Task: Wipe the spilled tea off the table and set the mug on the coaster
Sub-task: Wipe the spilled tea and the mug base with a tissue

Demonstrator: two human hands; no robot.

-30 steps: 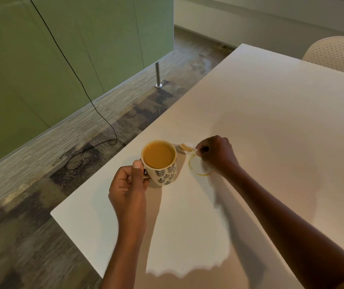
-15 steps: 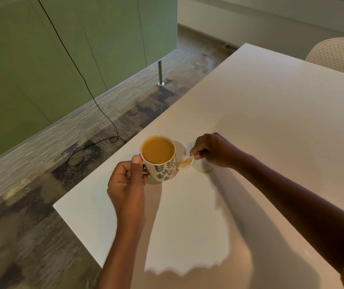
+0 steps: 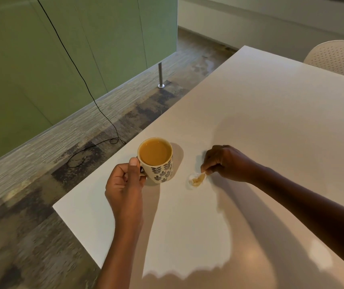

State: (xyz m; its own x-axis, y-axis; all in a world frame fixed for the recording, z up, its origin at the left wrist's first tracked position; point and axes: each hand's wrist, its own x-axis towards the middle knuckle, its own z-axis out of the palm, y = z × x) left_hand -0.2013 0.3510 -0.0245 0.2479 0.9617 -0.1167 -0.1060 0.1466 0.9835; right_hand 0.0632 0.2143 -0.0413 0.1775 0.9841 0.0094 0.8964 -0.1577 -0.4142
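A cream mug (image 3: 160,166) with a dark leaf pattern, full of milky tea, stands near the left edge of the white table (image 3: 271,122). My left hand (image 3: 125,182) grips its handle, thumb up against the rim. To the right of the mug, my right hand (image 3: 227,163) pinches a small tea-stained wad of tissue (image 3: 197,180) that touches the tabletop. No tea ring shows on the table around the wad. No coaster is in view.
A white perforated chair (image 3: 340,57) stands at the table's far right. Left of the table lie patterned carpet, a black cable (image 3: 96,103) and a metal post (image 3: 160,77) under a green partition. The table's near corner (image 3: 55,206) is close to my left arm.
My right hand has dragged the tissue over the tea ring and away to the right of the mug; the ring no longer shows. The mug stays in my left hand.
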